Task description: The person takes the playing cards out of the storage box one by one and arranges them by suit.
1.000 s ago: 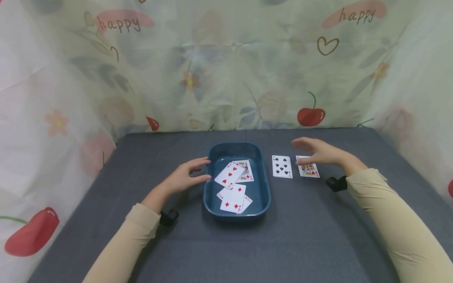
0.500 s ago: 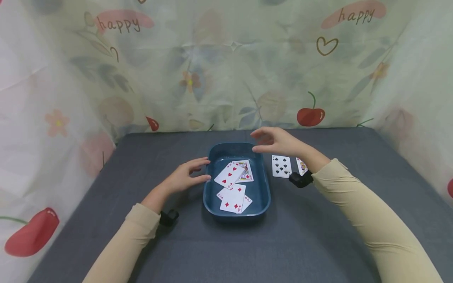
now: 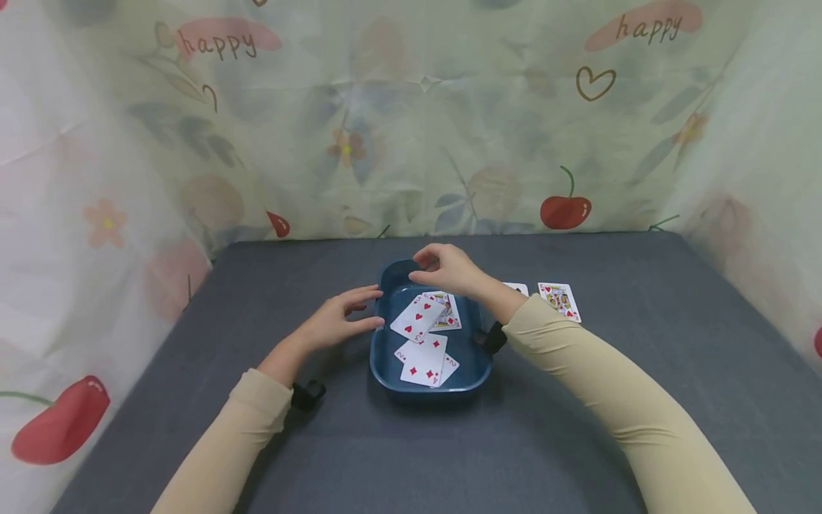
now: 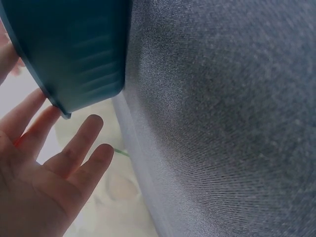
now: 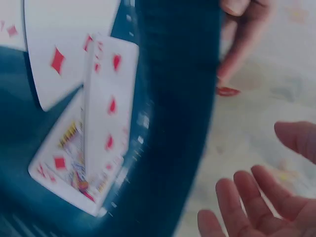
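Note:
A dark blue tray (image 3: pixel 430 390) holds several playing cards lying face up. Among them, the three of hearts (image 3: pixel 416 318) overlaps a king of diamonds (image 3: pixel 453 314), and the four of diamonds (image 3: pixel 424 361) lies across a two of diamonds (image 3: pixel 452 366). My left hand (image 3: pixel 332 321) rests its fingertips and thumb at the tray's left rim; the left wrist view shows its fingers fairly straight along that rim. Over the tray's far end hovers my right hand (image 3: pixel 452 271), fingers loosely bent, thumb apart, nothing between them. The right wrist view shows those fingers (image 5: pixel 247 202) bare.
On the dark grey table (image 3: pixel 424 457), right of the tray, lies a king of hearts card (image 3: pixel 560 301). Beside it a spade card (image 3: pixel 517 288) is mostly hidden behind my right forearm. A patterned curtain (image 3: pixel 411 143) rises behind the table's far edge.
My right hand has moved left from above the king of hearts to over the tray's far end, carrying nothing. My right forearm now covers most of the spade card. The left hand stays put.

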{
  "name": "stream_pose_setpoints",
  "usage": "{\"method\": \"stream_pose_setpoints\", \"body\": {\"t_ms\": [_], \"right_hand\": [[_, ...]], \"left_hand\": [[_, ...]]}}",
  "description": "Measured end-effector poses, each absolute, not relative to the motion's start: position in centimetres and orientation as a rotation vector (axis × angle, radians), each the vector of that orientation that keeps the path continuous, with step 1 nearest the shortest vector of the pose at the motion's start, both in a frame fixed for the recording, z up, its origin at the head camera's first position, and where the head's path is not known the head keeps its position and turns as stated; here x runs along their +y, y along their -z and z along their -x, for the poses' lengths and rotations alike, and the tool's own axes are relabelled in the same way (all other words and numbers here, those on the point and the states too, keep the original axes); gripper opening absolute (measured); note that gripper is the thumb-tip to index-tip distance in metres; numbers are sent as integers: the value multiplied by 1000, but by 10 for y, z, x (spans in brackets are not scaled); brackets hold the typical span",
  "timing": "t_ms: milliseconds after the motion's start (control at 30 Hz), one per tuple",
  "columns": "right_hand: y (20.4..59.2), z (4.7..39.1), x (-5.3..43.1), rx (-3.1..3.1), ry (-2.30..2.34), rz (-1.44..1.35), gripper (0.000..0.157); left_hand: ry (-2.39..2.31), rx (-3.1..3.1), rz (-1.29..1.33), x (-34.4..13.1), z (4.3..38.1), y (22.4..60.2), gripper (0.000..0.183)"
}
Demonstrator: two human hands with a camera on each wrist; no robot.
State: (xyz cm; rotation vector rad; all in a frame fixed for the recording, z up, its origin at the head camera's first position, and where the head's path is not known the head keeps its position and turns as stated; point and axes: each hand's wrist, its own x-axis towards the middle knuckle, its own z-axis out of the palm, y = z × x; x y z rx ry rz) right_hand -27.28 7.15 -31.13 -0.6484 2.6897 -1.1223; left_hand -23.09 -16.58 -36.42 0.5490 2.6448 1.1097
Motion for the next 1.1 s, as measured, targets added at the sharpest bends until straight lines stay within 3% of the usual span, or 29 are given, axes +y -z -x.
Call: {"method": "stream_pose_setpoints", "body": {"t_ms": [233,633,1100], "right_hand": [[332,274,56,2734,1031,494,48],[355,265,42,2736,726,241,85],[365,265,42,2731,486,222,80]], "left_hand": [[-1115,2643,-555,-165,230,365,64],[-1104,2659,-564,-167,228,364,65],[-1126,2641,-579,-167,228,362,64]]}}
